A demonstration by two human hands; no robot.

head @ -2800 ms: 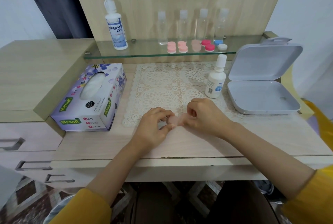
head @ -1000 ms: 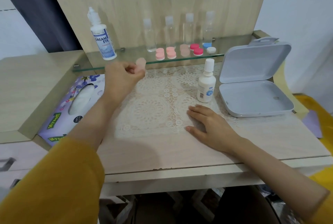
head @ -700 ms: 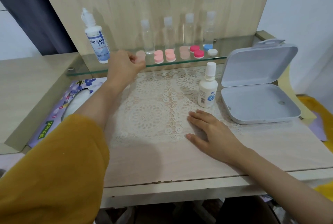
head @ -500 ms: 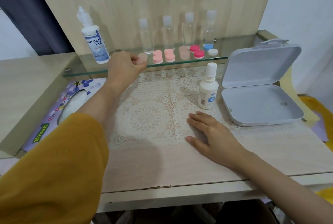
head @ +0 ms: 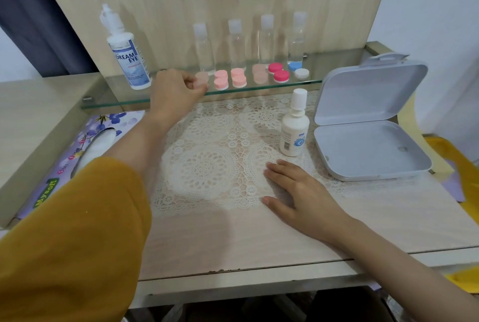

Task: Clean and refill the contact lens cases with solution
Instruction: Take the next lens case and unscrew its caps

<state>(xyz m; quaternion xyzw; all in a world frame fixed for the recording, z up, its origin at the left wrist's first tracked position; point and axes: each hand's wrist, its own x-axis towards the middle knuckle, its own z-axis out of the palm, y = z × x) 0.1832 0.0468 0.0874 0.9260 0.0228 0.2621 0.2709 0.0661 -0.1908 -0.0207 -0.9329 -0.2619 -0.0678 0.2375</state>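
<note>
The pale pink case (head: 201,80) sits on the glass shelf (head: 334,67), pinched in the left hand (head: 173,90). The others line up just right of that hand: two pink cases (head: 221,80), a paler case (head: 260,74), a magenta case (head: 278,72), and a blue-and-white case (head: 298,69). The small solution bottle (head: 294,127) stands capped just past the right hand (head: 295,189), and the big Dream Eye bottle (head: 128,57) stands just left of the left hand.

"DREAM EYE" is printed in blue on the large solution bottle (head: 128,61) in the upper left of the frame. "Mysoft" is printed on the tissue box (head: 85,145) at the left edge. The print on the small dropper bottle (head: 294,132) cannot be read.
</note>
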